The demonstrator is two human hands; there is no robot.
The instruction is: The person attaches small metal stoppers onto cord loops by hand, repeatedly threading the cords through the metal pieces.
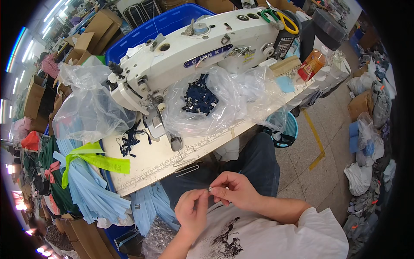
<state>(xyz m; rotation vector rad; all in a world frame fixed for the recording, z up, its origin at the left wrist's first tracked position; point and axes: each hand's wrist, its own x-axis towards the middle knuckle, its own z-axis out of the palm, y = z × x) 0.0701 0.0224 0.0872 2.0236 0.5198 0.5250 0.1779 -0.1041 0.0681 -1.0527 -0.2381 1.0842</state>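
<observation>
Over my lap, my left hand (192,210) and my right hand (236,190) meet with thumbs and fingertips pinched together. Between them is a small shiny metal piece (210,189), too small to name more exactly. On the table ahead, an open clear plastic bag (228,110) holds a heap of dark blue pieces (199,96) with silvery bits among them. Several loose dark blue strips (131,140) lie left of the needle area of a white sewing machine (185,56). Beside my left forearm sits a clear bag of small silvery parts (157,237).
Light blue fabric strips (92,185), tied with a yellow-green band (101,159), hang at the table's left edge. A blue crate (148,28) stands behind the machine. On the right are an orange bottle (312,64), scissors (284,21) and a teal basket (291,129).
</observation>
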